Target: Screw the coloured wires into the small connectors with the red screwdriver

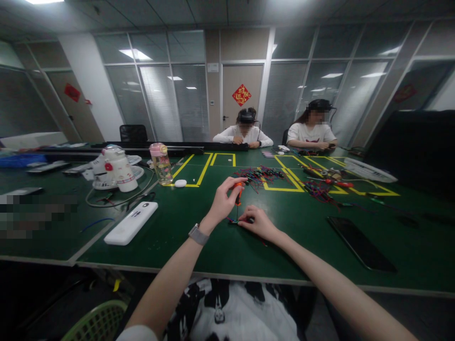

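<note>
My left hand (224,200) is closed around the orange and black handle of a screwdriver (238,195), which stands upright with its shaft pointing down. The shaft reaches a small green circuit board (233,221) with thin wires on the table. My right hand (259,222) rests low beside it and pinches the board's right end between thumb and fingers. Just beyond my hands lies a heap of red and black wires with small boards (265,175). Whether the tip sits in a screw is too small to tell.
The green table (170,237) carries a white power bank (131,222) and a pink-lided bottle (161,163) on the left. A black phone (360,244) lies right. More wired boards (320,192) lie beyond it. Two people in white shirts sit across the table. A green basket (97,322) stands below.
</note>
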Demonstrator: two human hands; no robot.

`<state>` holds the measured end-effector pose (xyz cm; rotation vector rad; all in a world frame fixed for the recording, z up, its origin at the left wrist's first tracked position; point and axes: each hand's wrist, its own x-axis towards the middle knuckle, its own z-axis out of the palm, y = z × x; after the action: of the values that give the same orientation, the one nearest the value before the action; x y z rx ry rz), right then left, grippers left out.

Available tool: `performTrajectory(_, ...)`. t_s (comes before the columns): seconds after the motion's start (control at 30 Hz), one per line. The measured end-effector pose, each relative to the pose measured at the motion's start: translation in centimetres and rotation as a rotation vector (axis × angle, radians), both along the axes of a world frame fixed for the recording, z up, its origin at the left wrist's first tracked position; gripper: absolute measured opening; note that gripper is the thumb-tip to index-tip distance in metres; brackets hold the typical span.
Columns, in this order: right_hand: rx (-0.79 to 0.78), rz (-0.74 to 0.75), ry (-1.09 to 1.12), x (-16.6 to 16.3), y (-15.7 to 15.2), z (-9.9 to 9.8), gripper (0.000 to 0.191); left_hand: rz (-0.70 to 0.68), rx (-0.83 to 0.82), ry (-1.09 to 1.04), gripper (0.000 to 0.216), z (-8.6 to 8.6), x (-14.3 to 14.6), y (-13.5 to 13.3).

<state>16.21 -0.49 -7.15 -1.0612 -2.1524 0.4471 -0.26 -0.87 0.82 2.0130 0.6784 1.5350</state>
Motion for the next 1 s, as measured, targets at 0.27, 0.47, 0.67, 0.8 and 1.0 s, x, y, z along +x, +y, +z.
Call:
performTrajectory(0.27,0.022,0.007,-0.001,0.13,0.16,-0.24,0.004,-0.021,0.042,0.003,0.03,0.01,-0.11,-0.04)
performTrajectory(0.47,0.01,-0.008,-0.032,0.02,0.11,-0.15,0.004,0.013,0.043,0.027,0.031,0.07,-0.42,-0.03)
performTrajectory(0.67,0.001,-0.003,-0.024,-0.07,-0.06,0.1,0.003,0.021,0.06,-0.003,0.029,-0.02,-0.41,-0.02)
performTrajectory(0.8,-0.006,0.001,-0.021,-0.04,-0.03,0.01,0.004,0.064,0.075,0.005,0.027,0.08,-0.36,-0.06)
performTrajectory(1.0,0.0,-0.002,-0.022,0.02,0.03,-0.07,0.004,0.094,0.102,0.011,0.025,0.05,-0.29,0.12)
